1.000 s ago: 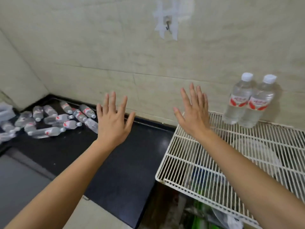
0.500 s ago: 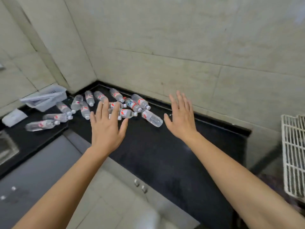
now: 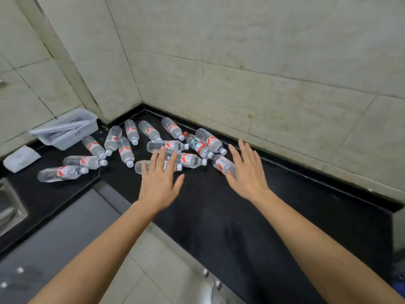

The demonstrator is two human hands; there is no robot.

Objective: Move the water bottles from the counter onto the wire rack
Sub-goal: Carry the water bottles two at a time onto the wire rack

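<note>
Several clear water bottles with red-and-white labels lie on their sides on the black counter (image 3: 274,211), clustered in the corner. My left hand (image 3: 158,179) is open, fingers spread, hovering over the nearest bottle (image 3: 140,167). My right hand (image 3: 246,173) is open too, its fingers over the end of another lying bottle (image 3: 221,163). One bottle with a green label and red cap (image 3: 196,144) lies among the others. Neither hand holds anything. The wire rack is out of view.
A white plastic basket (image 3: 68,129) stands at the back left of the counter, with a white packet (image 3: 20,157) beside it. A metal sink edge (image 3: 11,207) shows at far left. Tiled walls close the corner. Grey cabinet fronts run below the counter.
The view has swung left, away from the wire rack with two upright bottles. Both open hands have moved forward to the lying bottles in the corner.
</note>
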